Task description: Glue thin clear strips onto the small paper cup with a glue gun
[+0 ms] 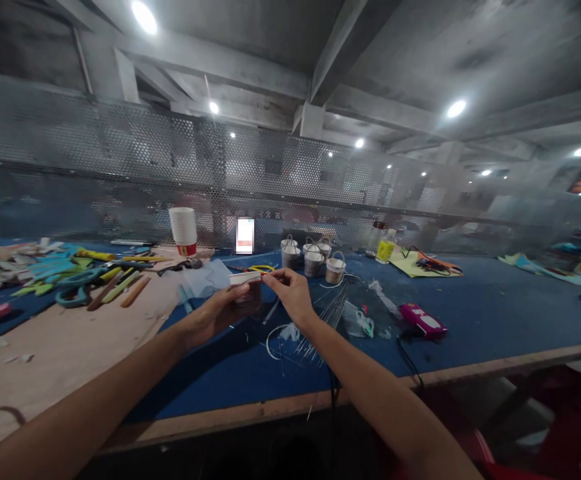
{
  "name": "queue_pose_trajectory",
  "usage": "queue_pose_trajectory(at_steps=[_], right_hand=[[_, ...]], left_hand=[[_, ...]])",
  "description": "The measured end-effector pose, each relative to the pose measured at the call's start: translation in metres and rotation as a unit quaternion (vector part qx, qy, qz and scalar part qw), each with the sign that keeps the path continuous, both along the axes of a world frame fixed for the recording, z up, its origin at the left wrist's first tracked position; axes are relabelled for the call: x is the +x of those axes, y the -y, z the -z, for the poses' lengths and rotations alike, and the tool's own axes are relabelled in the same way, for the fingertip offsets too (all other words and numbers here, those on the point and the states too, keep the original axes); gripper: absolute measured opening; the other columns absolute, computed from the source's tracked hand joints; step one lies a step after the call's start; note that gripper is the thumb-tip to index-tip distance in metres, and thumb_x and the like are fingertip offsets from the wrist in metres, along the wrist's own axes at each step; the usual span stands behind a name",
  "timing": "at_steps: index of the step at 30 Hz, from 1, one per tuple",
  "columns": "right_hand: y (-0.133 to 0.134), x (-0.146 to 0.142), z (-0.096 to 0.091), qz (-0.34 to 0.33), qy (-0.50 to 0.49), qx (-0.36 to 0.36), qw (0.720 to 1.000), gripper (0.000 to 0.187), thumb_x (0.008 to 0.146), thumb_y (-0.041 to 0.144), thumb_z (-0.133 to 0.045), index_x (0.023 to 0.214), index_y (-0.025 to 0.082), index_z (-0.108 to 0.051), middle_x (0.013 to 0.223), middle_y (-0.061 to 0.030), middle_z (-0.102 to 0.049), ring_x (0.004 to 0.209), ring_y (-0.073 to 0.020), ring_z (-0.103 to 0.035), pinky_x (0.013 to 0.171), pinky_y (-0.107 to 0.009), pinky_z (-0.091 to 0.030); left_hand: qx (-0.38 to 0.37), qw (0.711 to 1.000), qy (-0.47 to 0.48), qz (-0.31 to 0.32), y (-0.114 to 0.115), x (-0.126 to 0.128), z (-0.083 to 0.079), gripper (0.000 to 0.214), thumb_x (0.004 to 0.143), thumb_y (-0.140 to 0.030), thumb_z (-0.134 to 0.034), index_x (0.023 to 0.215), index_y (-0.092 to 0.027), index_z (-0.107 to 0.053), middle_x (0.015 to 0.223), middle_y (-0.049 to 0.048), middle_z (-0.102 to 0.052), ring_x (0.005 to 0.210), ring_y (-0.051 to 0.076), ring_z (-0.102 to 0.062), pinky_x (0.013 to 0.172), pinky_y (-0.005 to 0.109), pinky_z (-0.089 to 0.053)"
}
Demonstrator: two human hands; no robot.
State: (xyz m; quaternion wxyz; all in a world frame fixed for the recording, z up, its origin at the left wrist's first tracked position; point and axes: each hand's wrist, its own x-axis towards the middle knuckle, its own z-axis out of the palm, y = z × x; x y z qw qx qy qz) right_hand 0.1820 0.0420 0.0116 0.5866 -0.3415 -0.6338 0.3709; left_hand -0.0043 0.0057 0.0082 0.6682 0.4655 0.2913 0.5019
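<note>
My left hand (pixel 216 309) is closed around a small brownish cup (pixel 249 303) with a thick white rim, held above the blue table covering. Its thumb presses just below the rim. At the right end of that rim, the thumb and forefinger of my right hand (pixel 291 293) are pinched together; what lies between their tips is too small to make out. Several little buckets with thin arched handles, one of them a beige bucket (pixel 335 269), stand just beyond my right hand. Pliers with yellow handles (pixel 265 269) lie behind the held cup.
Loose thin wires (pixel 324 323) spread beside my right forearm. A magenta device (pixel 423 321) lies further right, with a yellow-labelled bottle (pixel 385 248) behind it. Stacked paper cups (pixel 183 230), scissors (pixel 74 288) and coloured strips occupy the left side. A perforated metal screen (pixel 260 167) runs along the back.
</note>
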Motion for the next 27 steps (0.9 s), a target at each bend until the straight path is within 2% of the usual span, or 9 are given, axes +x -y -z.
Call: queue_pose_trajectory(at_steps=[3, 6, 9, 18, 27], right_hand=[[-0.0006, 0.0001, 0.0000, 0.008, 0.005, -0.002, 1.000, 0.031, 0.077, 0.050, -0.078, 0.081, 0.020, -0.076, 0.076, -0.0017, -0.072, 0.072, -0.0174, -0.061, 0.071, -0.029, -0.050], [-0.0010, 0.0001, 0.0005, 0.010, 0.002, -0.004, 1.000, 0.032, 0.077, 0.051, -0.077, 0.081, 0.019, -0.076, 0.077, -0.0021, -0.073, 0.073, -0.0177, -0.062, 0.071, -0.029, -0.050], [-0.0011, 0.0000, 0.0008, 0.009, 0.000, -0.005, 1.000, 0.032, 0.076, 0.051, -0.078, 0.081, 0.019, -0.075, 0.076, -0.0023, -0.073, 0.073, -0.0179, -0.063, 0.072, -0.029, -0.051], [-0.0011, 0.0006, 0.0010, 0.003, 0.002, -0.006, 1.000, 0.031, 0.076, 0.050, -0.077, 0.080, 0.019, -0.075, 0.074, -0.0017, -0.071, 0.070, -0.0171, -0.061, 0.070, -0.029, -0.049], [-0.0014, 0.0010, 0.0013, 0.003, -0.001, -0.004, 1.000, 0.031, 0.077, 0.049, -0.077, 0.080, 0.019, -0.074, 0.075, -0.0019, -0.071, 0.070, -0.0167, -0.060, 0.070, -0.029, -0.049]], left_hand=[[-0.012, 1.000, 0.025, 0.000, -0.0009, -0.0013, 0.0010, 0.039, 0.093, -0.039, -0.077, 0.126, -0.018, -0.077, 0.115, 0.0112, -0.080, 0.108, 0.026, -0.071, 0.101, 0.038, -0.055], [-0.018, 0.999, 0.030, 0.000, -0.0012, -0.0022, 0.0005, 0.036, 0.097, -0.035, -0.073, 0.128, -0.018, -0.077, 0.117, 0.0115, -0.080, 0.108, 0.026, -0.072, 0.098, 0.037, -0.056], [-0.021, 0.999, 0.028, -0.001, -0.0017, -0.0031, 0.0002, 0.037, 0.097, -0.031, -0.072, 0.131, -0.018, -0.075, 0.122, 0.0123, -0.080, 0.112, 0.028, -0.073, 0.098, 0.038, -0.057], [-0.027, 0.999, 0.020, -0.004, -0.0083, -0.0056, 0.0059, 0.037, 0.094, -0.030, -0.073, 0.130, -0.021, -0.076, 0.124, 0.0109, -0.081, 0.114, 0.026, -0.074, 0.100, 0.038, -0.057], [-0.043, 0.999, 0.024, -0.016, -0.0093, -0.0058, 0.0075, 0.043, 0.095, -0.027, -0.073, 0.137, -0.017, -0.072, 0.125, 0.0134, -0.081, 0.109, 0.025, -0.075, 0.103, 0.040, -0.057]])
